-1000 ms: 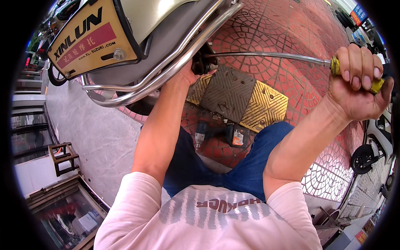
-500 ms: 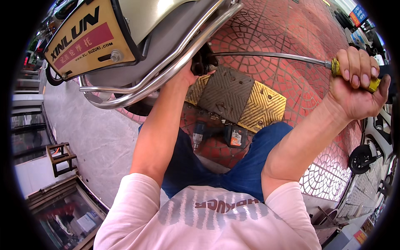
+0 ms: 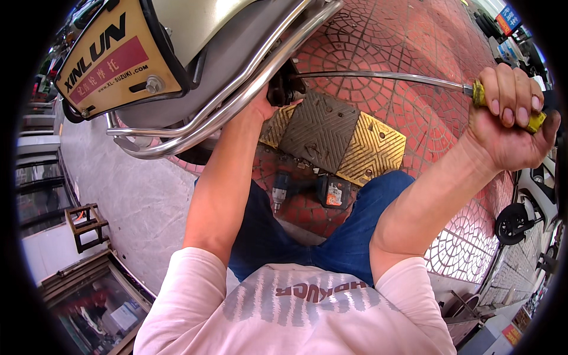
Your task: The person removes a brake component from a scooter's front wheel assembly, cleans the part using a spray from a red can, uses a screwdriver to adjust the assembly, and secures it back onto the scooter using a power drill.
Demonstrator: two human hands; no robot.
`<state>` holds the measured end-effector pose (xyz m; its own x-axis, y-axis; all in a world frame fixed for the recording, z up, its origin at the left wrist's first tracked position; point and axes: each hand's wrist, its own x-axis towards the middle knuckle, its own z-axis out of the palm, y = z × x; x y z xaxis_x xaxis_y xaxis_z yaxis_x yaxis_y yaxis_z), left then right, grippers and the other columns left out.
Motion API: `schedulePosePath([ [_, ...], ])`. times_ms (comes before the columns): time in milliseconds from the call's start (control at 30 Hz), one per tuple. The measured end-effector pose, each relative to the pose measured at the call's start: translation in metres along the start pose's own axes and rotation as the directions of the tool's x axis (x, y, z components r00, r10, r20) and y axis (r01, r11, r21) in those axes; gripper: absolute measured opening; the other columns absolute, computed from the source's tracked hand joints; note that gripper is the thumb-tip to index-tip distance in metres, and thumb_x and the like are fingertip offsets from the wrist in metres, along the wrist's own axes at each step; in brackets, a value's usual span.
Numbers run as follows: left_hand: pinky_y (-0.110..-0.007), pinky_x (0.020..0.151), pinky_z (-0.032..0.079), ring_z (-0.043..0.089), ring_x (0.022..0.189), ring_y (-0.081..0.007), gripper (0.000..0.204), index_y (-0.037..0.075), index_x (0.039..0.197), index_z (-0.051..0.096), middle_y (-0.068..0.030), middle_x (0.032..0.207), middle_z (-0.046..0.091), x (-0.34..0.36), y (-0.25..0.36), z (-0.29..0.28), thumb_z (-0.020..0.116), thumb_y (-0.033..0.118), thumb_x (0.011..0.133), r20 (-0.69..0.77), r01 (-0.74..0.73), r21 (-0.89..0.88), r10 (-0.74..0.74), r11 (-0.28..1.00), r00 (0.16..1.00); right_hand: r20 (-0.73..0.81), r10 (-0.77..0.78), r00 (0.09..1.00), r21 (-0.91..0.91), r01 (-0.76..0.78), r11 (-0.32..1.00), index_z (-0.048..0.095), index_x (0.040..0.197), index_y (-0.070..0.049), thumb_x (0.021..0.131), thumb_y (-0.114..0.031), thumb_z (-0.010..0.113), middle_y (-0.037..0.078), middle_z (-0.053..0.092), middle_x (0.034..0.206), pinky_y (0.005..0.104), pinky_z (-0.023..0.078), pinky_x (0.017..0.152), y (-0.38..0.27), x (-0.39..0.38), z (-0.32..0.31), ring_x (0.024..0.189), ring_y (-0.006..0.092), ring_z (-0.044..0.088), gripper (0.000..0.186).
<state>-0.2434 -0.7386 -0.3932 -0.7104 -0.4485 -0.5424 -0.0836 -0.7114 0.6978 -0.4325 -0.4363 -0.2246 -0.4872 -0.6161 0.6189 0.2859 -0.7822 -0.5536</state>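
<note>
My right hand [image 3: 510, 121] is closed in a fist around the yellow handle of a long screwdriver [image 3: 384, 76], held out at the right. The blade runs left almost level, and its far end meets a dark part [image 3: 283, 92] under the rear of a scooter [image 3: 177, 112]. Just below that part is my left hand [image 3: 260, 108], reaching in under the chrome rail [image 3: 219, 112]. Its thumb side shows against the dark part; the other fingers are hidden behind the rail and body, so its grip cannot be made out.
A black and yellow rubber ramp [image 3: 322, 127] lies on red paving beyond my knees. Between my legs is a cordless power tool [image 3: 281, 188] with a black battery [image 3: 333, 192]. A wooden stool [image 3: 87, 228] stands at left, a parked scooter [image 3: 520, 219] at right.
The scooter's rear has shifted slightly to the left. My right hand and the screwdriver handle have moved a little to the right; my left hand has shifted slightly left.
</note>
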Motion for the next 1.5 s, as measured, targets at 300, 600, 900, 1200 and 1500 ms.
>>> schedulePosePath([
  [300,-0.059,0.069,0.062,0.073,0.087,-0.0387,0.056,0.015,0.125,0.063,-0.0097,0.104,0.069,-0.006,0.003,0.010,0.081,0.052,0.086,-0.031,-0.023,0.014,0.024,1.000,0.999,0.023,-0.028,0.999,-0.031,0.028,0.999,0.061,0.086,-0.011,0.091,-0.036,0.067,-0.004,0.053,0.071,0.0297,0.037,0.065,0.003,0.000,0.005,0.061,0.0101,0.044,0.026],
  [600,-0.057,0.070,0.062,0.072,0.084,-0.0258,0.049,0.017,0.119,0.067,-0.0043,0.102,0.071,0.000,0.000,0.003,0.080,0.052,0.087,-0.034,-0.017,0.022,0.018,1.000,0.999,-0.067,-0.005,0.998,-0.010,0.004,1.000,0.059,0.081,-0.011,0.086,-0.034,0.072,-0.004,0.050,0.066,0.0290,0.036,0.063,0.019,0.006,0.003,0.060,0.0107,0.042,0.027],
  [900,-0.052,0.096,0.053,0.060,0.122,-0.0255,0.069,0.015,0.139,0.060,-0.0060,0.137,0.060,-0.017,-0.018,0.042,0.089,0.041,0.082,-0.297,-0.397,0.165,0.429,0.903,0.853,-0.344,-0.066,0.937,-0.017,0.064,0.998,0.055,0.076,-0.011,0.094,-0.028,0.065,-0.003,0.046,0.062,0.0302,0.033,0.057,0.037,-0.003,-0.032,0.058,0.0120,0.040,0.027],
  [1200,-0.038,0.118,0.030,0.044,0.141,-0.0223,0.083,0.007,0.148,0.055,-0.0077,0.152,0.052,-0.010,-0.030,0.059,0.092,0.038,0.080,-0.452,-0.506,0.226,0.550,0.832,0.703,-0.646,-0.141,0.750,-0.069,0.127,0.989,0.049,0.072,-0.013,0.098,-0.024,0.060,-0.003,0.041,0.057,0.0303,0.029,0.051,0.054,-0.011,-0.056,0.051,0.0126,0.035,0.030],
  [1500,-0.037,0.119,0.030,0.045,0.140,-0.0212,0.075,0.007,0.148,0.055,-0.0065,0.152,0.053,0.004,-0.035,0.030,0.088,0.032,0.086,-0.341,-0.667,0.145,0.670,0.730,0.659,-0.740,-0.257,0.622,-0.225,0.131,0.965,0.048,0.072,-0.013,0.098,-0.026,0.062,-0.002,0.042,0.057,0.0297,0.029,0.050,0.068,-0.001,-0.023,0.051,0.0124,0.037,0.031],
])
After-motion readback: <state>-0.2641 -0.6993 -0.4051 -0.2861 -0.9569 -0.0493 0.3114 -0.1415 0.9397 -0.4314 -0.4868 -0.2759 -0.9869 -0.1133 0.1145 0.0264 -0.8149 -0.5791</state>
